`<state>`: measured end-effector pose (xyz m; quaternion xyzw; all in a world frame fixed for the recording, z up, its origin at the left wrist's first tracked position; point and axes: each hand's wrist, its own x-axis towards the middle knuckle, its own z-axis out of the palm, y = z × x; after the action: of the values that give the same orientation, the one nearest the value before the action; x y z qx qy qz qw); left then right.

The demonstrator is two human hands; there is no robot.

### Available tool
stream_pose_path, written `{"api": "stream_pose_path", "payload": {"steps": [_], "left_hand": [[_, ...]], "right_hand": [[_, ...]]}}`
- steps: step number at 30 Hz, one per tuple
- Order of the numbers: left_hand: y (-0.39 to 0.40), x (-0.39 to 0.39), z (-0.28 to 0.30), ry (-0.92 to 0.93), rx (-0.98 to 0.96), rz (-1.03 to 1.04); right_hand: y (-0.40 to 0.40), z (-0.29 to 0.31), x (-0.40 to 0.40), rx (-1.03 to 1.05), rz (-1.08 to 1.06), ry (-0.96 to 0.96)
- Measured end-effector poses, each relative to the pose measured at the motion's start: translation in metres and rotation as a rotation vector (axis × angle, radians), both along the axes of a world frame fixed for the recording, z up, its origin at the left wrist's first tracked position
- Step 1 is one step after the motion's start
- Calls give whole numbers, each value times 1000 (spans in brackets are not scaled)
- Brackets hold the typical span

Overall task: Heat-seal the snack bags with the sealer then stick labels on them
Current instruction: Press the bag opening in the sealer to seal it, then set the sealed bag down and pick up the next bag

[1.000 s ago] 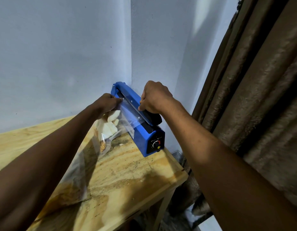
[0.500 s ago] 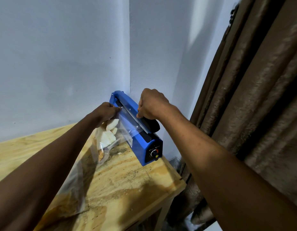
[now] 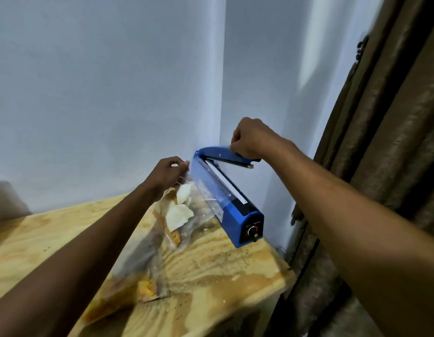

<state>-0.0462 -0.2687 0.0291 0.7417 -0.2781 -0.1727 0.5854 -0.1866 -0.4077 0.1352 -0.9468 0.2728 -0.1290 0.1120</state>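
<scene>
Curtain [image 3: 381, 142] beside sealer [image 3: 235, 203], second bag [image 3: 138, 288] perhaps

Dim cool light, wide-angle warp, slight blur

Single head cam, wide-angle, looking forward-down from close over the wooden table's [image 3: 223, 276] right front corner toward the wall corner; edges probably distorted.

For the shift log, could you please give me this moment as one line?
step: sealing | sealer arm: raised | right hand: grips arm | left hand: pinches snack bag top beside sealer | labels: unseen
</scene>
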Motion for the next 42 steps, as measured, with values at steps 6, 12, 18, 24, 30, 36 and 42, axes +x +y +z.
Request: {"api": "stream_pose_path", "payload": {"steps": [6, 12, 18, 24, 30, 36, 42], "left_hand": [[52, -6, 28, -114, -264, 93], [103, -6, 49, -226, -471, 291], [143, -4, 55, -180, -607, 448], [178, 1, 32, -21, -442, 454], [201, 7, -16, 149, -129, 401], [204, 27, -60, 15, 330, 450], [218, 37, -50, -192, 636, 411]], "right_hand": [[31, 2, -5, -57, 5, -357], [80, -6, 4, 185, 61, -617], [123, -30, 22, 761, 199, -530], [154, -54, 49, 984, 254, -547], [158, -98, 82, 1157, 8, -340], [158, -144, 96, 836, -125, -161], [169, -130, 109, 356, -42, -18]]}}
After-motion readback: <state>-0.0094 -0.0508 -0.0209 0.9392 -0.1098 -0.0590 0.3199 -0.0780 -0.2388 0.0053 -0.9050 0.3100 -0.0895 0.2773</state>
